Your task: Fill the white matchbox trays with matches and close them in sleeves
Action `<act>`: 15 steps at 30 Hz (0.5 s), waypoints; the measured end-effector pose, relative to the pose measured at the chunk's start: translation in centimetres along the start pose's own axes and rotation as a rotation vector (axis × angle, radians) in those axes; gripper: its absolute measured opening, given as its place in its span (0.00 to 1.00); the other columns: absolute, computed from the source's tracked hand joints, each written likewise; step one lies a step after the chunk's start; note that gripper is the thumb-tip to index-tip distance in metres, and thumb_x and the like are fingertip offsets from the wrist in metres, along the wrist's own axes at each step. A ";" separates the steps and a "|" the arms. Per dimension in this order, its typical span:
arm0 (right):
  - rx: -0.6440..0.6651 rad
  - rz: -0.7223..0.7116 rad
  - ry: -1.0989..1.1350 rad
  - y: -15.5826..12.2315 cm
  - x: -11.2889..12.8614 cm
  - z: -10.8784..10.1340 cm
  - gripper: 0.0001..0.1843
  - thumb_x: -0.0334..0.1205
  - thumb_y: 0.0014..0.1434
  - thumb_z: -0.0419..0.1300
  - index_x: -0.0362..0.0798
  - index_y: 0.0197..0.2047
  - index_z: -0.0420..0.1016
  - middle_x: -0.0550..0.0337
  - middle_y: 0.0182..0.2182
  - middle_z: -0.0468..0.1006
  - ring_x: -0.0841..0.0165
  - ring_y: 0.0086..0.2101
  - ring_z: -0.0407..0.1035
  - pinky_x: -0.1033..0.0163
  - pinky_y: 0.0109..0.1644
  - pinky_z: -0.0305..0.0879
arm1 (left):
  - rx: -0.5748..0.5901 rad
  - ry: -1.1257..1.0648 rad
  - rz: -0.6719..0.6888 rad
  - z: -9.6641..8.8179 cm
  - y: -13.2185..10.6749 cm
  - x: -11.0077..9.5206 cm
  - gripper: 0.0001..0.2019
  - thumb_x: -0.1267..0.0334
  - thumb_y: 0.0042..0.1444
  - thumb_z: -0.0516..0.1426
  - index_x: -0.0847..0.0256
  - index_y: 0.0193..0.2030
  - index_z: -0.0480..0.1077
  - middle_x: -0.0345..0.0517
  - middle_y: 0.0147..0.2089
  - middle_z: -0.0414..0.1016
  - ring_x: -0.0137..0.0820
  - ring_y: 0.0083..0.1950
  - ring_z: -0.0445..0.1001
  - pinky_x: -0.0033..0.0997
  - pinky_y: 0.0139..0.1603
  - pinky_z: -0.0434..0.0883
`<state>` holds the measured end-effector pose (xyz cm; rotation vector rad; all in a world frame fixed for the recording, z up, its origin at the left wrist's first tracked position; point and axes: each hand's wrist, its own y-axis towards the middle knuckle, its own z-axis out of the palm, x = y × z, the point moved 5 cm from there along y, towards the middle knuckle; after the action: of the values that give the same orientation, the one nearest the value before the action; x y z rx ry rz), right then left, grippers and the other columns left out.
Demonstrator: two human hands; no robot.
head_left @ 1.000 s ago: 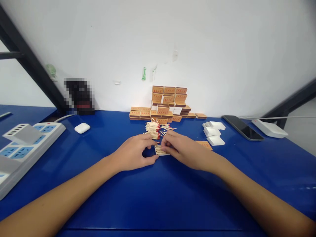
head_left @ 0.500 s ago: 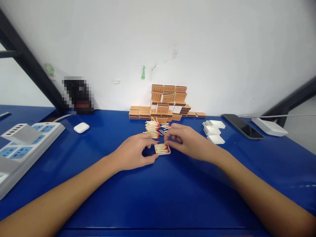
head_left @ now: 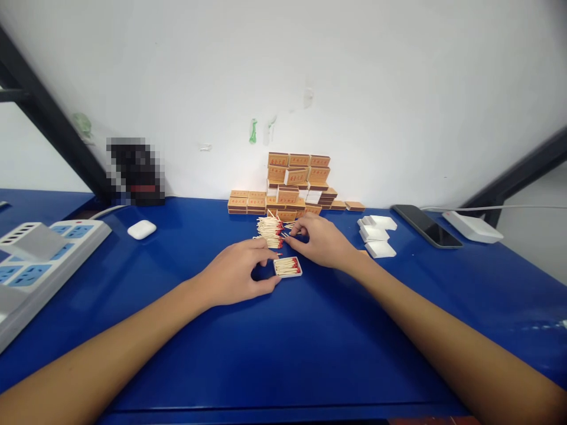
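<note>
A white matchbox tray [head_left: 297, 275] filled with red-tipped matches [head_left: 287, 266] lies on the blue table. My left hand [head_left: 239, 274] steadies its left end, with thumb at the near corner and index finger at the far one. Beyond the tray, my right hand [head_left: 321, 241] has thumb and fingers pinched on loose matches beside the match pile [head_left: 268, 232]; how many it grips is hidden. A few more loose matches [head_left: 289, 225] show behind its fingers. One single match lies just past the tray.
Orange matchboxes [head_left: 277, 174] are stacked against the wall. White trays [head_left: 380, 250], a phone [head_left: 427, 226] and a flat white device [head_left: 473, 227] are on the right. A white earbud case [head_left: 142, 229] and a power strip [head_left: 66, 260] occupy the left. An orange piece peeks out behind my right wrist.
My right hand has moved from the tray's right end away to the loose matches by the pile. My left hand stays at the tray. The view has shifted slightly.
</note>
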<state>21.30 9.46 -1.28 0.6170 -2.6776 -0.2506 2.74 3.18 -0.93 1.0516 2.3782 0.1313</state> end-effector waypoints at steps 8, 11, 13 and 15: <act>0.154 -0.043 -0.060 -0.5 -1.0 -0.7 0.07 0.35 0.65 0.60 0.48 0.33 0.73 0.54 0.34 0.76 0.64 0.34 0.70 0.60 0.38 0.62 | -0.011 -0.004 0.014 -0.1 0.1 -0.1 0.15 0.57 0.62 0.62 0.57 0.53 0.79 0.42 0.36 0.72 0.32 0.37 0.72 0.32 0.37 0.70; 0.214 -0.065 -0.052 -1.3 -1.6 -1.5 0.07 0.36 0.66 0.59 0.48 0.35 0.74 0.52 0.36 0.76 0.61 0.36 0.71 0.58 0.41 0.64 | -0.006 0.002 0.013 -0.1 0.1 -0.2 0.16 0.56 0.62 0.62 0.57 0.54 0.78 0.42 0.37 0.72 0.33 0.37 0.72 0.33 0.37 0.70; 0.243 -0.082 -0.016 -1.9 -1.4 -2.1 0.09 0.38 0.69 0.56 0.48 0.36 0.73 0.51 0.38 0.76 0.61 0.38 0.71 0.57 0.43 0.65 | -0.005 0.002 0.008 -0.1 0.1 -0.2 0.16 0.56 0.62 0.62 0.57 0.55 0.78 0.43 0.38 0.73 0.33 0.38 0.72 0.32 0.37 0.70; 0.247 -0.117 0.037 -2.4 -0.3 -2.6 0.12 0.40 0.72 0.53 0.48 0.37 0.72 0.52 0.39 0.75 0.62 0.39 0.70 0.57 0.44 0.66 | -0.004 0.001 0.004 -0.1 0.1 -0.1 0.17 0.56 0.62 0.62 0.57 0.55 0.78 0.43 0.38 0.73 0.33 0.38 0.72 0.32 0.37 0.70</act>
<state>23.53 7.24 0.43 0.8453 -2.6609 0.0628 2.85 3.18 -0.78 1.0547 2.3757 0.1373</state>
